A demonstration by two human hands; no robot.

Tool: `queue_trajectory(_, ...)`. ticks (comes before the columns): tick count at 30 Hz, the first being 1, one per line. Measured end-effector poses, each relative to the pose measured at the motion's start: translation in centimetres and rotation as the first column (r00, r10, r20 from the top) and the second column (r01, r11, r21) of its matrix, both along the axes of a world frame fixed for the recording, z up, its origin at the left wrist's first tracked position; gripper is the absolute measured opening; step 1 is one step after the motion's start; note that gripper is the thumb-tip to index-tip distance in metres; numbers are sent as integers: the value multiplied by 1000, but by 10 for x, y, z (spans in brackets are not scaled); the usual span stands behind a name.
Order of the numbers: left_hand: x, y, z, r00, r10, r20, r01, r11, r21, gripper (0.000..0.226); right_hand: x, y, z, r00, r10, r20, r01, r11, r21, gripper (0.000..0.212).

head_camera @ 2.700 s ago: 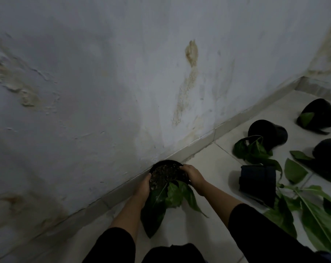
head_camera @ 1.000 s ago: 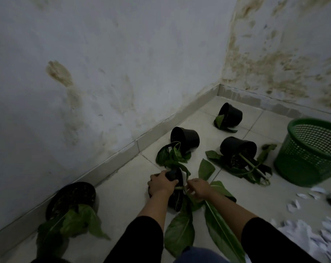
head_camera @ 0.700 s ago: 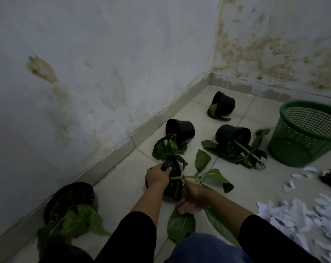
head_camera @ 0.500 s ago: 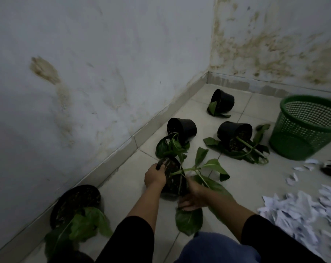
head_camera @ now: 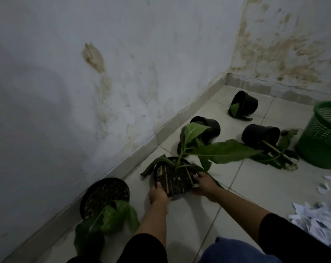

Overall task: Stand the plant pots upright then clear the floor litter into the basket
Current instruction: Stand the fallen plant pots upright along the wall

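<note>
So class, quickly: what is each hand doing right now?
Left hand: grips the near rim of the round black plastic plant pot.
Right hand: grips the same pot's right rim.

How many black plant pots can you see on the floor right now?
5: one upright by the wall, one held in both hands, three tipped over behind it. Others may lie outside the view.

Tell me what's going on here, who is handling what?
A person crouched by the wall holds a plant pot with both hands, left hand and right hand on its sides, its soil facing up. Another pot stands upright beside it by the wall. Three pots lie tipped over farther along. Torn paper litters the floor, and the green basket waits at the right.
</note>
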State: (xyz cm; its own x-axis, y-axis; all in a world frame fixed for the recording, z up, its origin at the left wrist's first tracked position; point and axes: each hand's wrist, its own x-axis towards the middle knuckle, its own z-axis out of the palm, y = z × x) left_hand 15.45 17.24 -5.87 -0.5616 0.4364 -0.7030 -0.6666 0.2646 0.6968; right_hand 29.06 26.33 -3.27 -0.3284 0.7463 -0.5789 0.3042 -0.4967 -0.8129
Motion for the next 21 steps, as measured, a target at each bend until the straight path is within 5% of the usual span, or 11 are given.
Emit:
queue_trajectory(11,-32,5,-12,974,224,-24,-221,971,91,44,-49,-18,4,987,-77,-141,60,991,-121,27)
queue_trajectory(21,-25,7,-11,973,216,-85,-210,975,76,50,-43,-26,21,964,263,35,-253,950,-185,39)
